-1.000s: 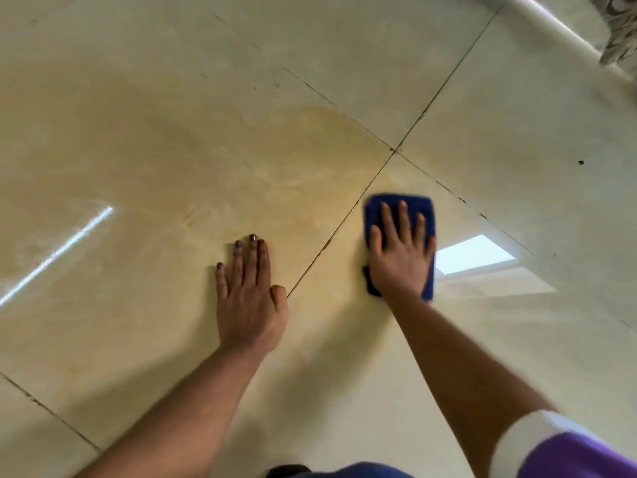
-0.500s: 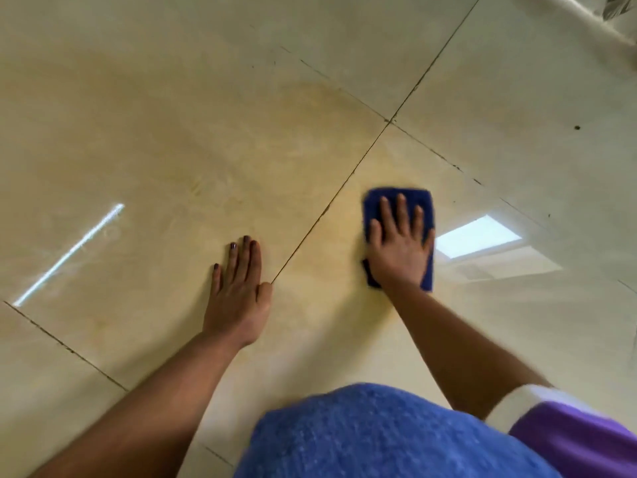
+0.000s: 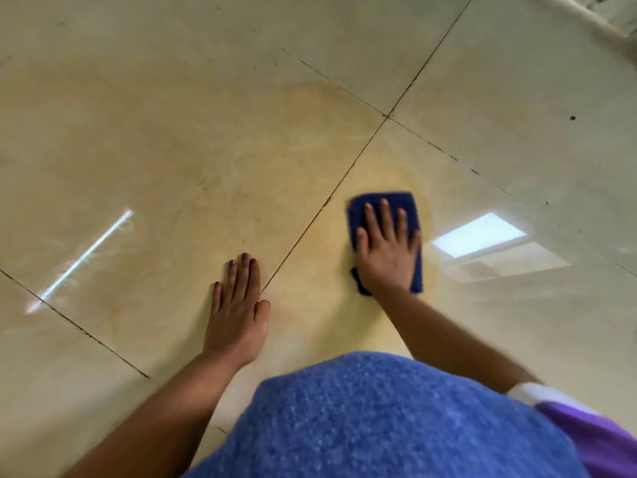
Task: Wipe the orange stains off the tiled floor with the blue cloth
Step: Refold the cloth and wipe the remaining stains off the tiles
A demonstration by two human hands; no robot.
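A folded blue cloth (image 3: pixel 406 203) lies flat on the glossy cream tiled floor (image 3: pixel 517 98). My right hand (image 3: pixel 387 250) presses on it with straight, spread fingers, covering most of it. A faint orange-yellow stain (image 3: pixel 320 305) spreads over the tiles around the cloth. A larger pale smear of the same stain (image 3: pixel 275 139) reaches across the tile beyond my left hand. My left hand (image 3: pixel 239 305) rests flat on the floor, fingers together, just left of a dark grout line (image 3: pixel 310 222).
Blue fabric on my lap or knee (image 3: pixel 379 415) fills the bottom middle of the view. Bright reflections of lights sit on the floor at the left (image 3: pixel 86 257) and right (image 3: pixel 479 234). A white skirting edge (image 3: pixel 586 19) runs along the far right corner.
My right hand and the cloth have slid a little nearer and leftward on the tile. The view has tilted down, bringing the blue fabric into sight. My left hand stays planted.
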